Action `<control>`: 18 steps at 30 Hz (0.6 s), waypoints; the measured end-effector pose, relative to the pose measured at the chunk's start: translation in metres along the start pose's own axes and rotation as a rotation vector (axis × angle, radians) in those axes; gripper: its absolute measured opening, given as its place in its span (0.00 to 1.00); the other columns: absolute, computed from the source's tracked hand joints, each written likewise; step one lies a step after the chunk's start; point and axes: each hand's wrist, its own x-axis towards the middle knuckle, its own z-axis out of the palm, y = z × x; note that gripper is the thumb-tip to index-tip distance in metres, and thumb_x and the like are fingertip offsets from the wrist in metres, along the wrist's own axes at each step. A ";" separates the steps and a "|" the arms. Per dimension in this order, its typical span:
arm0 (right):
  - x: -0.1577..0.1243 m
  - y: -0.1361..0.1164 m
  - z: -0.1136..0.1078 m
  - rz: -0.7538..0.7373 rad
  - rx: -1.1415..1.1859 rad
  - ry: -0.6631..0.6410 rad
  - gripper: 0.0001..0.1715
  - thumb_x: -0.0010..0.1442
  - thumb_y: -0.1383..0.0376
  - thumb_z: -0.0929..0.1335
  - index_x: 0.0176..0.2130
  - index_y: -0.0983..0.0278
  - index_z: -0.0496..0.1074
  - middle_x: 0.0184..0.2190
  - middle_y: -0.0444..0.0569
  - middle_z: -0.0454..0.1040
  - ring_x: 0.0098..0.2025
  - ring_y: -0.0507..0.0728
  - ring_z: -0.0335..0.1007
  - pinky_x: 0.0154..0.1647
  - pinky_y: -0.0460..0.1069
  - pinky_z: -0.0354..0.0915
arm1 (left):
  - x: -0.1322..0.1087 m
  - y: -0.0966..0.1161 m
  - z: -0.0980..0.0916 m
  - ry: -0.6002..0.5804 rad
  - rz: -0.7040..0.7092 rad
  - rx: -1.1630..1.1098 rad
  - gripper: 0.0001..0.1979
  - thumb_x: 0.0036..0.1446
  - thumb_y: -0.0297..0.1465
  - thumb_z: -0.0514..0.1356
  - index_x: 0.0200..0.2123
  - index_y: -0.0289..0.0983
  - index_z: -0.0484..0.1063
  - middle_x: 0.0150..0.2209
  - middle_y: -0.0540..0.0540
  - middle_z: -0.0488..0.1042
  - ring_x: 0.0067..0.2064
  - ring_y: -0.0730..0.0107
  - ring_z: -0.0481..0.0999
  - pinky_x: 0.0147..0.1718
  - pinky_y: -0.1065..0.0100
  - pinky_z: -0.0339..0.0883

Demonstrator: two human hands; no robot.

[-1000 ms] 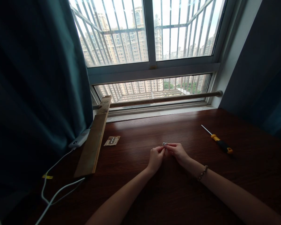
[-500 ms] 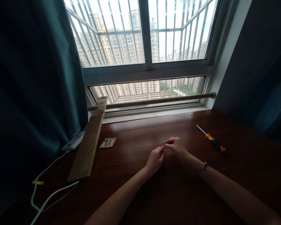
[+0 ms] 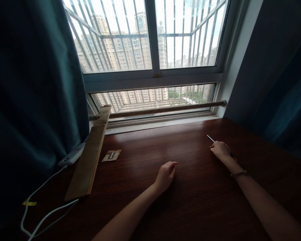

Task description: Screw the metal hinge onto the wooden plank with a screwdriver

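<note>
My right hand (image 3: 220, 150) is over the screwdriver (image 3: 210, 138) at the right of the table. Its fingers are closed, and a small shiny metal piece (image 3: 211, 146) shows at the fingertips. The screwdriver's shaft sticks out beyond the hand, while most of its yellow and black handle is hidden beneath it. My left hand (image 3: 165, 174) rests near the middle of the table with its fingers curled together; whether anything small is inside cannot be made out.
On the left lies a small brown card (image 3: 111, 155) with dark pieces on it. Beside it a long wooden board (image 3: 86, 164) leans toward the window rail (image 3: 165, 109). A white power strip (image 3: 71, 155) and its cable (image 3: 50, 212) lie beyond the board, by the curtain (image 3: 40, 100).
My right hand has moved away from the left hand, rightward to the screwdriver, carrying the small metal piece. My left hand has stayed nearly in place. The view has shifted slightly.
</note>
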 end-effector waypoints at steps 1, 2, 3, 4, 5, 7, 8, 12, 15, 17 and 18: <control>0.002 0.001 0.001 0.010 -0.024 -0.012 0.11 0.48 0.68 0.67 0.33 0.67 0.77 0.31 0.62 0.75 0.37 0.66 0.71 0.33 0.52 0.62 | 0.000 -0.001 0.000 0.000 0.002 0.008 0.13 0.55 0.32 0.53 0.40 0.38 0.74 0.31 0.45 0.73 0.28 0.71 0.66 0.32 0.71 0.60; 0.003 0.002 0.001 0.017 -0.044 -0.022 0.11 0.48 0.69 0.67 0.33 0.67 0.77 0.31 0.62 0.75 0.38 0.66 0.71 0.33 0.52 0.62 | 0.000 -0.001 0.000 0.000 0.005 0.018 0.13 0.55 0.31 0.52 0.40 0.38 0.73 0.31 0.45 0.72 0.28 0.71 0.66 0.32 0.71 0.60; 0.004 0.002 0.002 0.021 -0.061 -0.032 0.12 0.49 0.69 0.67 0.34 0.67 0.77 0.32 0.62 0.74 0.38 0.66 0.71 0.33 0.52 0.63 | 0.000 -0.001 0.001 -0.001 0.011 0.031 0.13 0.55 0.31 0.52 0.40 0.37 0.73 0.31 0.46 0.72 0.28 0.71 0.66 0.32 0.71 0.60; 0.004 0.002 0.002 0.022 -0.075 -0.040 0.12 0.50 0.69 0.67 0.35 0.68 0.77 0.32 0.63 0.74 0.39 0.66 0.71 0.33 0.53 0.63 | 0.000 -0.002 0.001 -0.005 0.018 0.046 0.13 0.55 0.31 0.52 0.40 0.37 0.73 0.31 0.46 0.72 0.28 0.72 0.66 0.32 0.71 0.60; 0.004 0.002 0.002 0.022 -0.086 -0.049 0.12 0.50 0.68 0.66 0.35 0.68 0.76 0.33 0.63 0.74 0.39 0.66 0.71 0.34 0.53 0.63 | 0.000 -0.002 0.001 -0.010 0.026 0.062 0.13 0.56 0.30 0.52 0.40 0.37 0.72 0.31 0.46 0.72 0.29 0.72 0.66 0.32 0.71 0.60; 0.004 0.002 0.002 0.023 -0.098 -0.065 0.11 0.51 0.67 0.67 0.36 0.67 0.76 0.34 0.62 0.74 0.39 0.66 0.71 0.34 0.53 0.64 | 0.000 -0.002 0.001 -0.019 0.040 0.091 0.12 0.56 0.30 0.51 0.40 0.36 0.72 0.31 0.46 0.72 0.29 0.72 0.67 0.33 0.71 0.61; 0.004 0.002 0.001 0.026 -0.101 -0.073 0.11 0.51 0.66 0.67 0.36 0.67 0.76 0.34 0.61 0.74 0.39 0.66 0.71 0.34 0.53 0.64 | 0.000 -0.002 0.001 -0.023 0.044 0.102 0.12 0.56 0.30 0.51 0.40 0.36 0.71 0.31 0.47 0.72 0.29 0.72 0.67 0.33 0.71 0.61; 0.004 0.002 0.000 0.048 -0.099 -0.104 0.11 0.51 0.63 0.68 0.36 0.65 0.76 0.35 0.60 0.74 0.39 0.65 0.71 0.33 0.52 0.65 | -0.001 -0.001 0.001 -0.028 0.049 0.138 0.12 0.57 0.29 0.50 0.40 0.36 0.71 0.31 0.47 0.72 0.30 0.72 0.67 0.33 0.71 0.62; 0.004 0.002 -0.001 0.057 -0.093 -0.121 0.13 0.50 0.61 0.69 0.36 0.65 0.76 0.35 0.60 0.74 0.38 0.65 0.72 0.33 0.52 0.65 | -0.002 0.001 0.001 -0.030 0.055 0.146 0.12 0.57 0.29 0.50 0.40 0.36 0.71 0.32 0.47 0.73 0.31 0.72 0.68 0.34 0.71 0.62; 0.004 0.002 -0.002 0.059 -0.091 -0.128 0.13 0.50 0.61 0.69 0.36 0.65 0.76 0.35 0.59 0.74 0.38 0.65 0.72 0.33 0.52 0.65 | -0.002 0.002 0.001 -0.031 0.057 0.144 0.12 0.57 0.29 0.50 0.40 0.36 0.71 0.34 0.46 0.73 0.32 0.72 0.69 0.34 0.71 0.63; 0.004 0.002 -0.002 0.058 -0.090 -0.130 0.13 0.50 0.61 0.70 0.36 0.64 0.76 0.35 0.59 0.74 0.38 0.64 0.72 0.33 0.52 0.65 | -0.002 0.002 0.000 -0.030 0.057 0.144 0.12 0.57 0.29 0.50 0.40 0.36 0.71 0.34 0.46 0.73 0.32 0.72 0.69 0.35 0.71 0.63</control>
